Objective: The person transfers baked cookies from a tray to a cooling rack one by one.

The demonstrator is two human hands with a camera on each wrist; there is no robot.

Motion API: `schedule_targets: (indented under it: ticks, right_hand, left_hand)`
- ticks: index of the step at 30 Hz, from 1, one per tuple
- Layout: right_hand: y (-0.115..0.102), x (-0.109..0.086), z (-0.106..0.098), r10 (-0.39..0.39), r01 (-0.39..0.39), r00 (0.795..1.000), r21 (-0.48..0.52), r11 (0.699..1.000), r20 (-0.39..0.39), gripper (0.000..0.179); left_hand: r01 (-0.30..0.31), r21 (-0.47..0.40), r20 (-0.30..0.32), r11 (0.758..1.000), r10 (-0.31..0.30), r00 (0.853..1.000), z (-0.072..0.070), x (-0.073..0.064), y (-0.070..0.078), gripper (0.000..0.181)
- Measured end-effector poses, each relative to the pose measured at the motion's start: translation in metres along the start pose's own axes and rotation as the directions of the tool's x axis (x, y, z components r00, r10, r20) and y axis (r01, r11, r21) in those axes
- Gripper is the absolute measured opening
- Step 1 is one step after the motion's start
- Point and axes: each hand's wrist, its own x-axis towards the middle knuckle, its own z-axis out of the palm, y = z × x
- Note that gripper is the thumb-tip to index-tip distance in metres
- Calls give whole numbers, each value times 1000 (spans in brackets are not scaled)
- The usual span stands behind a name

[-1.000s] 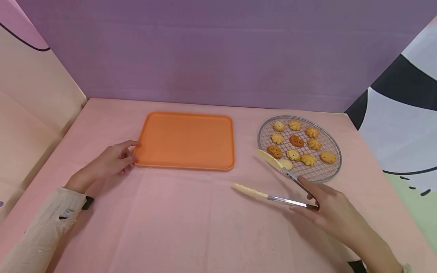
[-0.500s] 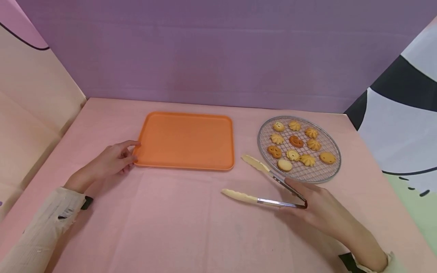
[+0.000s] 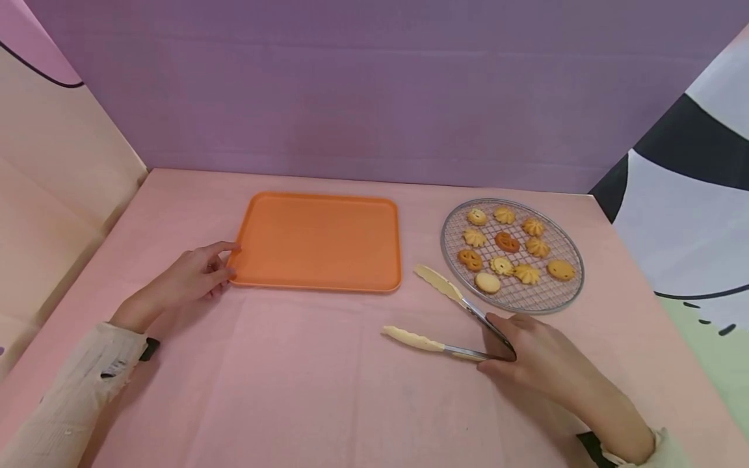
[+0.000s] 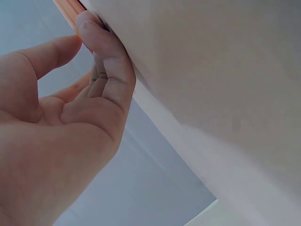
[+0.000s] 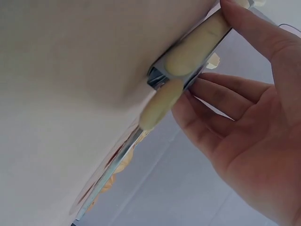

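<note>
My left hand is at the left side of an orange tray, its thumb and fingers gripping the rim near the front corner. In the left wrist view a bit of that tray shows at the fingertips. My right hand holds metal tongs with cream tips by their hinge end, the two arms spread wide and nothing between them. One tip points toward the gap between the tray and a round wire rack; the other lies lower, over the cloth. The right wrist view shows the tongs' cream-inlaid handle between thumb and fingers.
On the wire rack lie several cookies, among them a pale round cookie nearest the tongs, a brown pretzel cookie and a star-shaped cookie. Pink cloth covers the table; a purple panel stands behind it.
My right hand has drawn the tongs left and toward me, off the rack's near-left edge, uncovering the pale round cookie. In the last half second they barely shift. My left hand stays put.
</note>
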Motion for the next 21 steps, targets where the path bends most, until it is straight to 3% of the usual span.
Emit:
schedule_targets:
  ticks: [10, 14, 16, 18, 19, 21]
  right_hand:
    - [0, 4, 4, -31, 33, 996, 22, 999, -84, 59]
    - [5, 11, -1, -76, 74, 976, -17, 997, -205, 45]
    - [9, 15, -4, -92, 86, 953, -34, 996, -287, 43]
    - [14, 18, -7, -94, 85, 928, -40, 996, -362, 47]
    - [17, 19, -9, -95, 85, 915, -45, 995, -393, 50]
    - [23, 20, -11, -99, 78, 895, -66, 995, -436, 56]
  left_hand:
    - [-13, 33, -9, 999, 14, 1000, 1, -1, -2, 51]
    - [-30, 145, -32, 989, 35, 999, 3, -1, -3, 49]
    - [-51, 267, -63, 962, 71, 996, 5, -3, 0, 48]
    - [-87, 405, -116, 910, 145, 983, 7, -6, 5, 46]
    - [-100, 472, -149, 876, 191, 970, 9, -7, 9, 45]
    - [-116, 577, -218, 808, 289, 932, 13, -10, 17, 44]
